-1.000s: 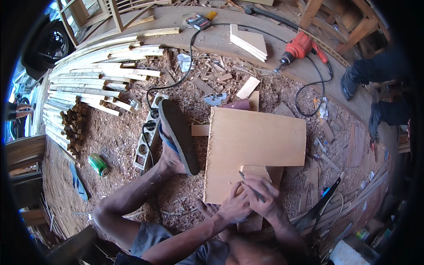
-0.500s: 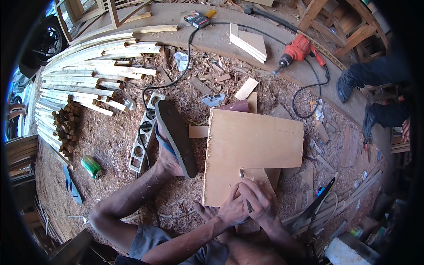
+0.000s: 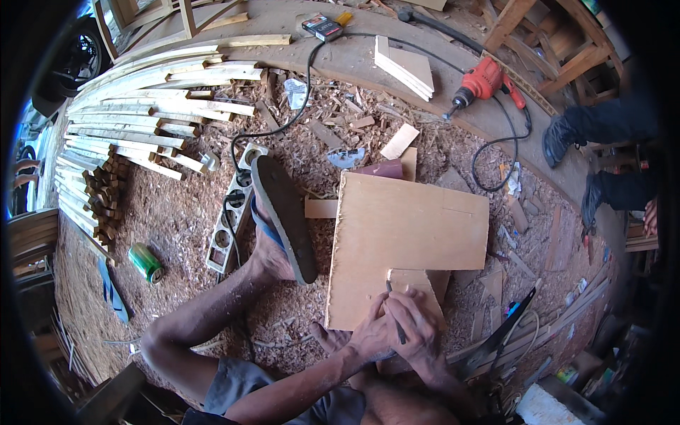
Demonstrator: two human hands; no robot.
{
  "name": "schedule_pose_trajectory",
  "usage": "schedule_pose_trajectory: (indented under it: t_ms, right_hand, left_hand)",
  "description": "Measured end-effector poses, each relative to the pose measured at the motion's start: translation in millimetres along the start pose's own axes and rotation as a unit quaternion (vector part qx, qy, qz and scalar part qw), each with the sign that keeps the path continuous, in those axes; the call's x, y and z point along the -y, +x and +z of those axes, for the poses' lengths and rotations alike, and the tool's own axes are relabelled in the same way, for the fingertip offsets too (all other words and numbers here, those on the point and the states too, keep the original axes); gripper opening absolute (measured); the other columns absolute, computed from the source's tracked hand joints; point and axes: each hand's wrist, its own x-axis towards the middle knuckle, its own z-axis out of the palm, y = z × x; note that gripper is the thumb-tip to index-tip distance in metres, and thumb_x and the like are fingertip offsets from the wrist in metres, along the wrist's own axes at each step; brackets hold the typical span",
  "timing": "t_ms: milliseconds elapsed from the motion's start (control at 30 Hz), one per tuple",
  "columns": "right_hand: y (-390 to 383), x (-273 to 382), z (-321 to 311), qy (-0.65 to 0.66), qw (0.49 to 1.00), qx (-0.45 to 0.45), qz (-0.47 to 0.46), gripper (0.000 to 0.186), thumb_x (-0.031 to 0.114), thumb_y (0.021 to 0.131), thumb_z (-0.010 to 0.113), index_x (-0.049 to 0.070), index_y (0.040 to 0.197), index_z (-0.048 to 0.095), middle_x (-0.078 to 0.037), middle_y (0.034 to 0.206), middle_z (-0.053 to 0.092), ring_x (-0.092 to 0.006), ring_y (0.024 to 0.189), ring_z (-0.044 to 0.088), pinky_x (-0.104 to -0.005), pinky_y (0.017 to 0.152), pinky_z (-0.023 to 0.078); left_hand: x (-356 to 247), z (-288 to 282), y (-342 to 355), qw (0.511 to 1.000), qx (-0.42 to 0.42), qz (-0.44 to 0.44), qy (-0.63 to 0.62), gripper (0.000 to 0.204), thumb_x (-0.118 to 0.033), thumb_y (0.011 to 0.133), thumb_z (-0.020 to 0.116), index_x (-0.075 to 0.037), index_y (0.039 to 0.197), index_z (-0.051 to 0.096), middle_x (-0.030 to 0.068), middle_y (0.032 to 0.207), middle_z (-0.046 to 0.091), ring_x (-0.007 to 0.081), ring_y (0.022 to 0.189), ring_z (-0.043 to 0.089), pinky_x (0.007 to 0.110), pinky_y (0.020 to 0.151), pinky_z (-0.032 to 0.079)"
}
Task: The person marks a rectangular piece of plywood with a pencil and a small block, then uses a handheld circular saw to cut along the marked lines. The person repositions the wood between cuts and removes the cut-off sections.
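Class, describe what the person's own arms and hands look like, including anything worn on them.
The left hand and right hand are bare, without gloves. The left forearm and right forearm show no sleeves. Dark cloth appears beside the left forearm; whether it is a sleeve, I cannot tell.

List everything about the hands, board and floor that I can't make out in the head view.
- Left hand, head view: some fingertips hidden by the right hand.
- Thin dark tool, head view: tip too small to tell whether it touches the board.
- Dark red piece, head view: partly covered by the board.
- Standing person, head view: upper body cut off by the dark rim.
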Motion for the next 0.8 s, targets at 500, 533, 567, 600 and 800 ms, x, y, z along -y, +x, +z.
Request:
schedule_pose_trajectory:
  t_ms: [500, 533, 567, 600, 800]
  right_hand:
    - [13.5, -2.1, 3.4, -0.005, 1.0, -0.005, 0.002, 0.03, 0.002, 0.082, 0.064, 0.001, 0.111, 0.059, -0.014, 0.107, 0.064, -0.0295, 0.093, 0.067, -0.0406, 0.075, 0.055]
    - [14.5, -1.0, 4.0, -0.01, 1.0, -0.005, 0.007, 0.028, 0.002, 0.082, 0.064, 0.001, 0.11, 0.059, -0.014, 0.106, 0.064, -0.0296, 0.092, 0.067, -0.0404, 0.074, 0.055]
    - [15.4, 0.3, 4.0, -0.019, 1.0, 0.013, 0.021, 0.027, 0.002, 0.083, 0.063, 0.001, 0.11, 0.059, -0.014, 0.105, 0.064, -0.0296, 0.091, 0.067, -0.0402, 0.074, 0.055]
    - [15.7, 2.3, 3.2, -0.015, 1.0, 0.004, 0.016, 0.026, 0.002, 0.084, 0.063, 0.002, 0.11, 0.059, -0.013, 0.105, 0.064, -0.0298, 0.091, 0.067, -0.0402, 0.074, 0.055]
    - [26.0, 8.3, 1.1, -0.017, 0.999, 0.015, 0.04, 0.017, 0.003, 0.087, 0.064, 0.001, 0.104, 0.062, -0.014, 0.099, 0.064, -0.0314, 0.087, 0.067, -0.0404, 0.071, 0.055]
  left_hand:
    - [1.3, -4.0, -2.6, 0.989, 0.14, -0.005, 0.037, 0.064, -0.032, 0.088, 0.056, -0.006, 0.144, 0.043, 0.0141, 0.147, 0.045, 0.0328, 0.142, 0.03, 0.05, 0.116, 0.024]
    - [1.9, -2.6, -3.6, 0.993, 0.119, -0.006, 0.025, 0.061, -0.03, 0.088, 0.056, -0.007, 0.143, 0.045, 0.0122, 0.144, 0.049, 0.03, 0.143, 0.032, 0.051, 0.118, 0.019]
    - [2.3, -0.5, -3.9, 0.995, 0.095, -0.008, 0.013, 0.058, -0.028, 0.088, 0.055, -0.007, 0.142, 0.047, 0.0103, 0.141, 0.053, 0.0272, 0.143, 0.034, 0.053, 0.121, 0.013]
    - [2.8, 1.5, -4.0, 0.998, 0.07, -0.01, 0.002, 0.056, -0.026, 0.089, 0.055, -0.007, 0.141, 0.049, 0.0085, 0.138, 0.056, 0.0244, 0.144, 0.035, 0.055, 0.123, 0.008]
    - [1.1, 0.9, -2.2, 0.999, 0.03, 0.014, 0.034, 0.052, -0.026, 0.089, 0.053, -0.008, 0.137, 0.052, 0.0073, 0.135, 0.058, 0.025, 0.142, 0.037, 0.054, 0.123, 0.009]
